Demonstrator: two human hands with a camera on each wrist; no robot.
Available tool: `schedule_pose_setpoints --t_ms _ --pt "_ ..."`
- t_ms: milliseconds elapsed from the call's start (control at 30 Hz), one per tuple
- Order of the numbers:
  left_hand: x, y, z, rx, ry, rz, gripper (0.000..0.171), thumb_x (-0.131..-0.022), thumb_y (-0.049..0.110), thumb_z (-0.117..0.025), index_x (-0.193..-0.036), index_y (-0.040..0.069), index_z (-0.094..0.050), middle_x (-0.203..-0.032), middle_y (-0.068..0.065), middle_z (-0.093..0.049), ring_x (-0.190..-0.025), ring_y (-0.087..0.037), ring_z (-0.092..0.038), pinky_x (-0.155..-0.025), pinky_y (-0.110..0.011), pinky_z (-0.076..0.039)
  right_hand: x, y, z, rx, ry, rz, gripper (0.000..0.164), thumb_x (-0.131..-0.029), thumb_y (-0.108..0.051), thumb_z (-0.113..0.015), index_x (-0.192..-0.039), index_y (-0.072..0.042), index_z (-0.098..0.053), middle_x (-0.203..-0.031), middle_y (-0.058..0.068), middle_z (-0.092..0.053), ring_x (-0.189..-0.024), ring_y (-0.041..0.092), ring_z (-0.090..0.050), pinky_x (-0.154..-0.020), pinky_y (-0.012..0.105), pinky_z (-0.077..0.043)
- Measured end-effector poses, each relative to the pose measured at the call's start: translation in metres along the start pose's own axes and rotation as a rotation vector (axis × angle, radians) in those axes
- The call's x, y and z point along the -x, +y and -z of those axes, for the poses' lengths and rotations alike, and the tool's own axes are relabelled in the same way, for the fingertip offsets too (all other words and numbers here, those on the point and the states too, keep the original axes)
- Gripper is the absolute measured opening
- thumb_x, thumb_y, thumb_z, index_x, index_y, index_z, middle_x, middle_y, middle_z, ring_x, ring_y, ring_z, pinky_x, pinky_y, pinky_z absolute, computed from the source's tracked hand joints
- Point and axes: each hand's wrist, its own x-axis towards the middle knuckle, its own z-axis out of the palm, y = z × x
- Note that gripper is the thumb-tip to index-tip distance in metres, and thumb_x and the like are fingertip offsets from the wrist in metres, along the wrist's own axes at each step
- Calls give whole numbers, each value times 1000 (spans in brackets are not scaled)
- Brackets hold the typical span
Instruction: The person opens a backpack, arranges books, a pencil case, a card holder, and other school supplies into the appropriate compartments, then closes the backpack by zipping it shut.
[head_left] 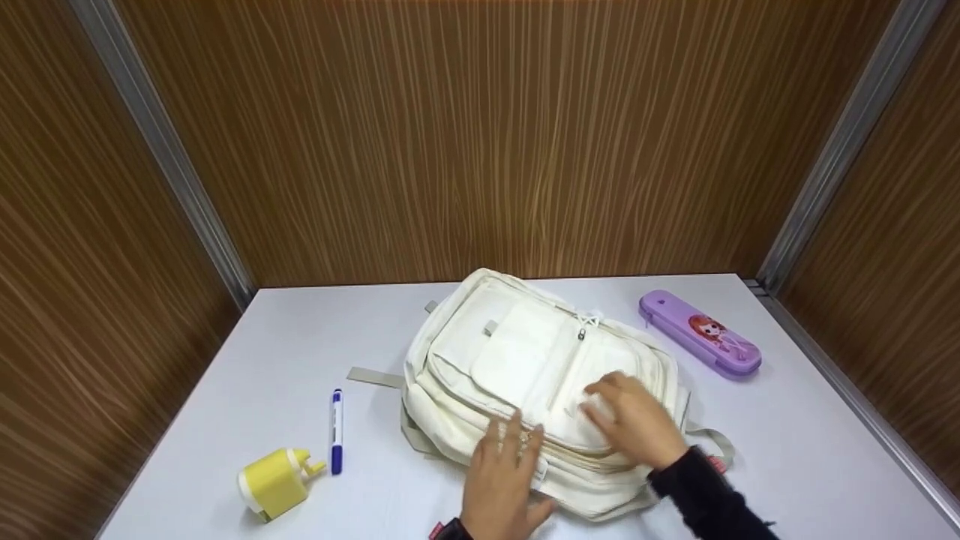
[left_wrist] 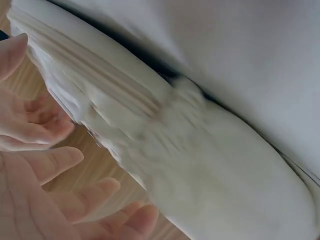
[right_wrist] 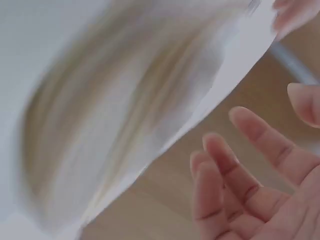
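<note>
Nearest to the person is the left hand (head_left: 501, 480), its fingers spread and pointing away, toward the near side of the backpack (head_left: 517, 352). The hand is open and holds nothing; whether its fingertips touch the cloth, one cannot tell. At the left of the counter (head_left: 300, 330), a yellow container (head_left: 277, 484) lies with its yellow spout directed to the right. The right hand (head_left: 637, 420), coming from a black sleeve (head_left: 705, 491), is over the right part of the bag; its fingers are loosely bent, point to the left, and grip nothing.

The cream backpack lies in the middle of the counter, front pockets upward. Its long axis goes aslant, from the far left to the near right. A grey strap (head_left: 375, 377) extends from its left end, and a strap loop (head_left: 716, 439) comes out at the right.

Left of the bag, a blue-and-white marker (head_left: 337, 431) points nearly straight away from the person. Farther, at the right, a purple pencil case (head_left: 701, 334) lies aslant too. Behind everything stands a wood-grain panel (head_left: 510, 135).
</note>
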Motion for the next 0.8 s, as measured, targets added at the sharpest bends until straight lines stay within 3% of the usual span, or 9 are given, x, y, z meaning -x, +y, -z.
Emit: schedule_pose_setpoints --t_ms 133,233,333,567,800 --pt "-9 15 -1 1 -129 -42 101 -71 79 -61 -151 23 -36 -158 -8 -35 -143 -39 -34 -111 -52 -37 -2 40 17 36 -116 -72 52 -92 -31 -64 -138 -9 -54 -146 29 -43 -132 55 -40 -104 72 -32" --pt "-14 21 -1 24 -239 -24 102 -72 82 -55 -154 27 -31 -161 -7 -29 -147 -40 -27 -113 -57 -32 2 60 22 41 -242 -91 59 -96 -38 -58 -147 -11 -44 -153 32 -30 -137 62 -26 -104 78 -23" --pt "-18 25 -2 40 -313 0 104 -70 85 -54 -154 30 -29 -162 -8 -27 -147 -42 -24 -113 -60 -30 6 69 22 34 -310 -95 63 -98 -46 -50 -149 -12 -40 -155 31 -27 -137 62 -23 -104 78 -21" --pt "-21 29 -4 21 -370 1 114 -65 90 -52 -155 26 -27 -161 -14 -25 -146 -48 -22 -112 -63 -30 9 69 16 78 -287 -96 61 -99 -47 -47 -150 -13 -40 -151 34 -33 -136 61 -26 -105 76 -24" --pt "-21 29 -5 16 -367 9 115 -64 91 -53 -154 23 -32 -160 -17 -28 -144 -50 -25 -111 -64 -31 15 69 11 118 -276 -104 62 -100 -50 -43 -150 -15 -39 -146 35 -40 -135 60 -31 -103 76 -27"
